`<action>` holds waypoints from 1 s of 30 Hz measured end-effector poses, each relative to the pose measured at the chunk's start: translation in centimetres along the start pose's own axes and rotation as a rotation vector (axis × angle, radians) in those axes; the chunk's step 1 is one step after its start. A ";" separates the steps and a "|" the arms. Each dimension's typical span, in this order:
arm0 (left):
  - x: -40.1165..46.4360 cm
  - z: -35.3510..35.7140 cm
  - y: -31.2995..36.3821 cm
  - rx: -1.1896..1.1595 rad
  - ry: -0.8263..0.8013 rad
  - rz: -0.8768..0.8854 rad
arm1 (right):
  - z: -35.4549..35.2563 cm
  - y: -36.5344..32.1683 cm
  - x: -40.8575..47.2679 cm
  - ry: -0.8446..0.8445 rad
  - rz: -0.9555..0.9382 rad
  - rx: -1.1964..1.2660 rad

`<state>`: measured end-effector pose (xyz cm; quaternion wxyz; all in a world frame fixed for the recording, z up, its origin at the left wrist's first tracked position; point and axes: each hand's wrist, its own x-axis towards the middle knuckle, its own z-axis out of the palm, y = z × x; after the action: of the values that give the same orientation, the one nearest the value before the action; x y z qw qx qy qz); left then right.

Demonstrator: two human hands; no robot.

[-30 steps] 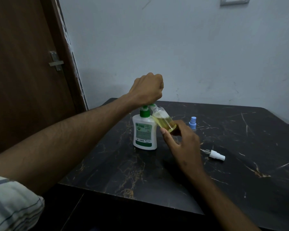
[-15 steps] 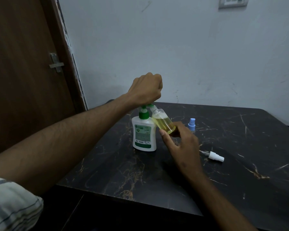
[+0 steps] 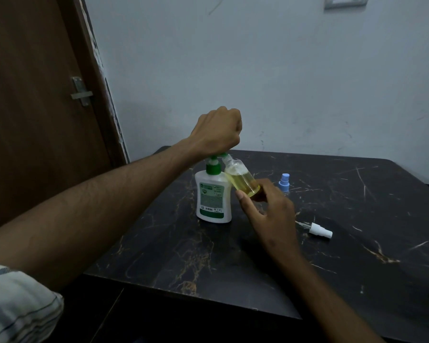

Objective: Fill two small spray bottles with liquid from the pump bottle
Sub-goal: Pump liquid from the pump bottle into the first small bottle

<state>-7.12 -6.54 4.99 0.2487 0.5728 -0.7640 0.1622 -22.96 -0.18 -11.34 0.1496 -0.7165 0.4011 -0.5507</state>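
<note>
Dark marble table (image 3: 357, 243) carries the pump bottle (image 3: 213, 196), where my left hand (image 3: 218, 131) is clenched on the plunger while my right hand (image 3: 270, 211) grips the spray bottle (image 3: 240, 179), tilted so its open neck meets the spout.

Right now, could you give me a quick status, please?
Left hand fisted on pump bottle head. Right hand holds tilted spray bottle at spout, part full. Nothing in the way.

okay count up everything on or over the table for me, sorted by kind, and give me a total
Pump bottle: 1
Small spray bottles: 2, the one being filled and the blue-topped one
Loose spray head: 1
Total: 4
</note>
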 end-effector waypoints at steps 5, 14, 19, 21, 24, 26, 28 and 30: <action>-0.3 0.0 0.0 0.005 -0.023 0.008 | -0.1 -0.2 -0.1 0.001 -0.012 0.001; -0.5 -0.1 0.3 -0.002 -0.032 -0.005 | -0.1 -0.3 -0.1 0.001 -0.011 0.000; -0.3 -0.5 0.3 0.010 -0.027 -0.004 | -0.2 -0.3 -0.2 0.007 -0.010 0.006; -0.1 -0.6 0.3 0.013 -0.019 -0.004 | -0.2 -0.4 -0.2 0.012 -0.011 0.013; -0.2 -0.3 0.3 0.005 -0.023 -0.007 | -0.2 -0.4 -0.1 0.011 -0.011 0.006; -0.5 0.0 0.2 0.005 -0.028 -0.005 | -0.1 -0.3 -0.1 0.013 -0.014 -0.002; -0.5 -0.1 0.2 0.006 -0.030 0.000 | -0.1 -0.3 -0.1 0.011 -0.012 -0.001; -0.4 -0.3 0.2 0.004 -0.027 -0.005 | -0.1 -0.2 -0.2 0.006 -0.010 -0.001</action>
<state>-7.21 -6.01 5.07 0.2374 0.5775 -0.7655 0.1555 -22.96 0.09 -11.31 0.1454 -0.7168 0.3983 -0.5535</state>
